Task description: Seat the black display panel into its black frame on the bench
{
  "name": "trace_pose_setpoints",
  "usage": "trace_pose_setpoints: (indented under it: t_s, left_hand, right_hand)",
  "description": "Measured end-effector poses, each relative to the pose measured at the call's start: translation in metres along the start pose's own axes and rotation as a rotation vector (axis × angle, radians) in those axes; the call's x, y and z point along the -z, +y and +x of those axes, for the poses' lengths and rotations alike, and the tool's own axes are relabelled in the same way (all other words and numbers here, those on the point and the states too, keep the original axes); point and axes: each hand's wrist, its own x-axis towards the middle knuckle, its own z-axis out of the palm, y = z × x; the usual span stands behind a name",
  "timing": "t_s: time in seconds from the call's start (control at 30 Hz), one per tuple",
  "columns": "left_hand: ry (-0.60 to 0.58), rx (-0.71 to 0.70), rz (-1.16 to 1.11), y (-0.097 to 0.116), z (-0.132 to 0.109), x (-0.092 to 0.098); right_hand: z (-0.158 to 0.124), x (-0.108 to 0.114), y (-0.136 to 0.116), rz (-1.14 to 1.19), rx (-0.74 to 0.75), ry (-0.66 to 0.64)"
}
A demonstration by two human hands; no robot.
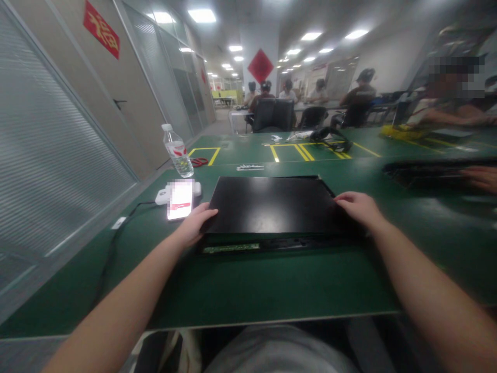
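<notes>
A glossy black display panel lies across a black frame on the green table. A strip of green circuit board shows along the frame's near edge. My left hand grips the panel's left edge, its thumb on top at the near corner. On the opposite side, my right hand pinches the right edge near the far corner. Fingers under the panel are hidden on both hands. The panel's near edge sits slightly apart from the frame; whether it touches the frame elsewhere I cannot tell.
Left of the panel are a lit phone, a white power strip with a black cable, a water bottle and red-handled scissors. Small pale pieces lie beyond it. At right, a co-worker's hand touches a dark frame.
</notes>
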Motion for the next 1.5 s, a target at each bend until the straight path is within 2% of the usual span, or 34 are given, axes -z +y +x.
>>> trace_pose_setpoints:
  t_s: [1.2,1.5]
  left_hand:
    - [-0.032,-0.003,-0.007,-0.0027,0.0031,0.004]
    - [-0.003,0.006,-0.012,0.0001,0.0001,0.0009]
  right_hand:
    - [-0.0003,0.0006,-0.0005,-0.008,-0.003,-0.003]
    - [-0.0014,0.0025,-0.0037,-0.01,-0.031,-0.021]
